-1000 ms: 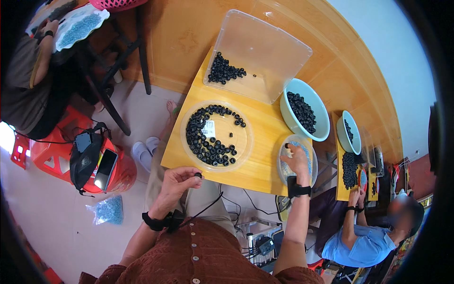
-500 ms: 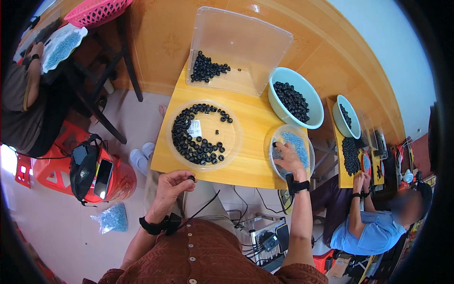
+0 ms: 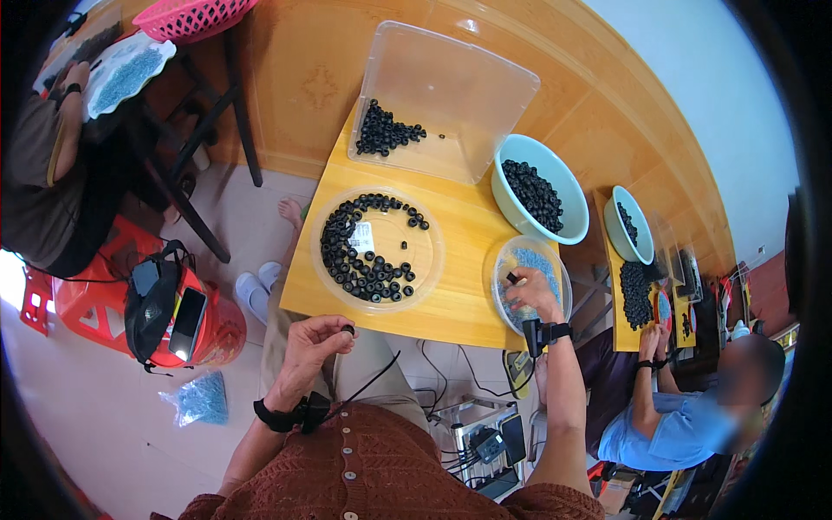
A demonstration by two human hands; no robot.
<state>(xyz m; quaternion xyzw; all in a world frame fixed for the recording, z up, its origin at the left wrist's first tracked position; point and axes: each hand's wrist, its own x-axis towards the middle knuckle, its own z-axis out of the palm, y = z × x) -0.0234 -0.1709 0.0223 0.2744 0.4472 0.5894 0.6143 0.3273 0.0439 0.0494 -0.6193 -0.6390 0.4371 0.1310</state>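
Black ring [image 3: 347, 329] sits pinched at the fingertips of the left hand [image 3: 314, 347], held just off the near edge of the yellow table [image 3: 459, 251]. Right hand [image 3: 530, 295] rests fingers-down in a clear dish of blue parts [image 3: 529, 279], a small dark piece nipped at its fingertips. Between them lies a round clear tray of black rings [image 3: 377, 249]; beyond stand a teal bowl [image 3: 539, 187] and a clear bin [image 3: 442, 100].

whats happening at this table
A person sits at a small yellow table. Their left hand pinches one small black ring just off the table's near edge. Their right hand holds a small dark piece over a clear dish of blue bits. A clear round tray, a clear box and a teal bowl hold more black rings.
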